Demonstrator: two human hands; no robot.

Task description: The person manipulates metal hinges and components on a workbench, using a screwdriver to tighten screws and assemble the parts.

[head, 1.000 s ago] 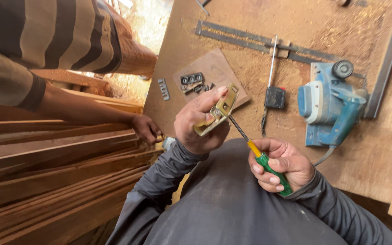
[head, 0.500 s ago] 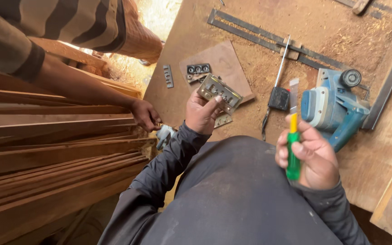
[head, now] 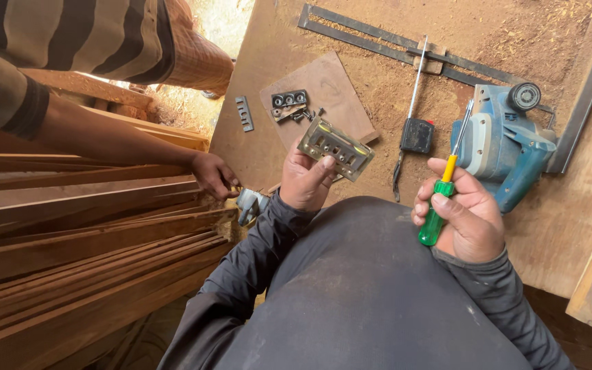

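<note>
Sawdust-strewn wooden workbench (head: 529, 226), stacked planks (head: 70, 240), sunlit dirt floor (head: 224, 20)

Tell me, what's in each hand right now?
Left hand grips metal lock body. Right hand grips green screwdriver, tip up, apart from it.

Left hand (head: 307, 183) grips a brass lock body (head: 336, 148); right hand (head: 466, 218) holds a green-handled screwdriver (head: 443, 188) upright, blue planer (head: 498, 147) just beyond.

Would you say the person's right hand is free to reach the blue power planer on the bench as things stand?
Probably not without putting something down: the right hand is closed around a green-handled screwdriver. The blue power planer lies just beyond it on the bench, with nothing between them, so the path itself looks open.
</note>
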